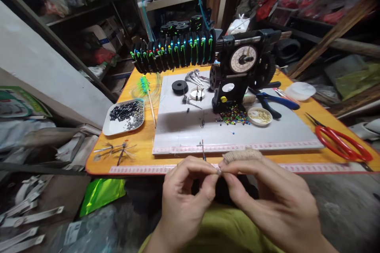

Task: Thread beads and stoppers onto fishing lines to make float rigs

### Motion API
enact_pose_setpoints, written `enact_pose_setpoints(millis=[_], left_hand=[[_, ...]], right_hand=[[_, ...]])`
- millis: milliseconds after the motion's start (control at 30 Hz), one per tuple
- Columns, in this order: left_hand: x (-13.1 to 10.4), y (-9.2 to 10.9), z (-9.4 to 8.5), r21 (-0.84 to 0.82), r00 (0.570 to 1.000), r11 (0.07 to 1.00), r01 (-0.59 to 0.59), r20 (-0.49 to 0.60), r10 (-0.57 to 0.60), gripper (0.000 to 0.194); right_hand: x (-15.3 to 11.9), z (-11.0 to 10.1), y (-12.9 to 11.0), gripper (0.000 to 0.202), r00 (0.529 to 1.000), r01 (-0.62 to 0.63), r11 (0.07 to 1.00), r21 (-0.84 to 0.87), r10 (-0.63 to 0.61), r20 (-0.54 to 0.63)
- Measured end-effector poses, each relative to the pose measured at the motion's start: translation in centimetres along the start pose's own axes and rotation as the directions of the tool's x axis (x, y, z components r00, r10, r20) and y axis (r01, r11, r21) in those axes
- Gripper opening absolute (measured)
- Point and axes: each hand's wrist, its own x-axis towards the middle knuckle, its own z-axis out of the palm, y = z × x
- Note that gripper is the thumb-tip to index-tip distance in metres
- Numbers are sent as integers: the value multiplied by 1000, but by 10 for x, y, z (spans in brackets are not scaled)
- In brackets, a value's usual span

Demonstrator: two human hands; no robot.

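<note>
My left hand [187, 201] and my right hand [273, 197] meet just in front of the table's near edge. Thumb and forefinger are pinched on each, and the fingertips almost touch around a tiny pale piece, too small to name. Beige wrapping [242, 155] covers a finger of my right hand. Just beyond my fingertips, a thin dark stem with a small crosspiece [203, 149] stands at the white board's front edge. Farther back are a black winding machine [237, 67] with a dial and a row of black spools [175, 51] wound with line.
Red-handled scissors [341, 142] lie at the right, with blue-handled pliers [277, 101] behind. Loose coloured-head pins [234, 115] lie beside a dish of gold bits [259, 117]. A white tray [124, 128] of small black and grey parts sits left. Measuring tape [133, 169] lines the front edge.
</note>
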Motion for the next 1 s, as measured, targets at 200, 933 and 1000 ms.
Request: enact_pose_setpoints(millis=[200,933,1000], left_hand=[[-2,-5,-2,-145,1000,989,6,5,-5,15],[-9,-18,7,-100,988,989,-109,-120,97,14],[-10,-19,8,-171,990,982,-85,-128,64,11]], right_hand=[[-2,0,3,15,996,-77,995,60,74,39],[-7,7,4,13,933,-323,900,292,252,256],[-7,8,3,13,922,-353,880,319,269,279]])
